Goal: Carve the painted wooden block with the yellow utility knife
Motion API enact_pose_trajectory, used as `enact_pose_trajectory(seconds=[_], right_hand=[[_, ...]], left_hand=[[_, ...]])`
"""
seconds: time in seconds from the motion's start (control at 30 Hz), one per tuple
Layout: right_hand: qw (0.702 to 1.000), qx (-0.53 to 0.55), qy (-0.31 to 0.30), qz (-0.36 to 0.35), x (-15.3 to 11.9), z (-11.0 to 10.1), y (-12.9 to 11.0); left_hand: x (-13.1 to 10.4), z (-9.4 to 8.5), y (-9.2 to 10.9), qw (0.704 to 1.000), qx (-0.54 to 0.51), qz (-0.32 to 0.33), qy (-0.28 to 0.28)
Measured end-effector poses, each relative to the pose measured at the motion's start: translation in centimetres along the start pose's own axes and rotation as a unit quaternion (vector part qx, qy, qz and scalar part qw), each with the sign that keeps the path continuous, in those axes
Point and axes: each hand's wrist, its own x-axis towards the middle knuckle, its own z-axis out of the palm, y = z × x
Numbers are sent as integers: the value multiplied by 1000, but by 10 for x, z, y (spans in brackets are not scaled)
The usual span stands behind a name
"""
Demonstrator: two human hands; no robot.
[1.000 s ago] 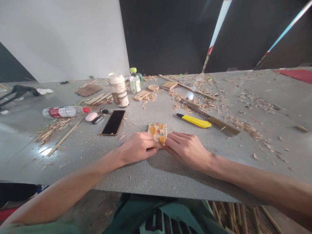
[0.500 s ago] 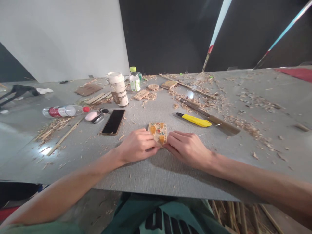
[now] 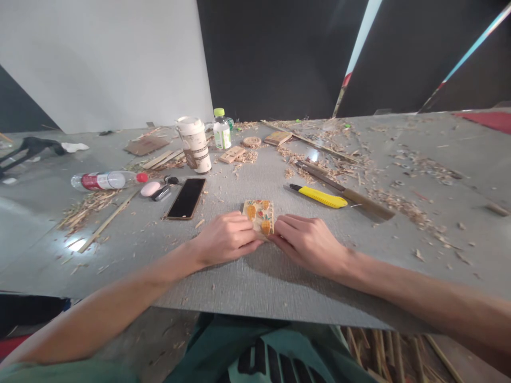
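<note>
Changed only slightly over the last 1 s: at the left hand (image 3: 229, 236), drawn closer together at thumb and fingers, with the dark gap between them now mostly gone; at the right hand (image 3: 307, 239), eased a touch outward, leaving more of the lower right orange motif exposed. Judging from that, working in small adjustments at the same near edge, apparently firming the hold rather than moving elsewhere. Closed with both hands on the patterned piece (image 3: 258, 211), seemingly pinched by curled fingers at its 2 near corners. No clear view of thumbs underneath, so impossible to tell the exact contact. Located between the 2 hands over the gray table (image 3: 287, 298), squarish, patterned in orange and red, with the far part uncovered beyond the fingertips. Near the right hand but apart from it, past the knuckles, a yellow cutter (image 3: 323, 197); near the left hand, also untouched, a phone (image 3: 187, 198).
</note>
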Motion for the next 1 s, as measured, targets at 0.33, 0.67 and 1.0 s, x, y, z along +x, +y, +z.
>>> enact_pose_trajectory(seconds=[0.33, 0.67, 1.0], right_hand=[[1000, 6, -23, 17, 0, 0, -1], [985, -34, -30, 166, 6, 0, 42], [975, -22, -1, 220, 15, 3, 84]], left_hand=[[-1, 2, 0, 999, -39, -20, -3], [0, 1, -14, 974, -84, -212, 3], [2, 12, -20, 944, -138, -280, -106]])
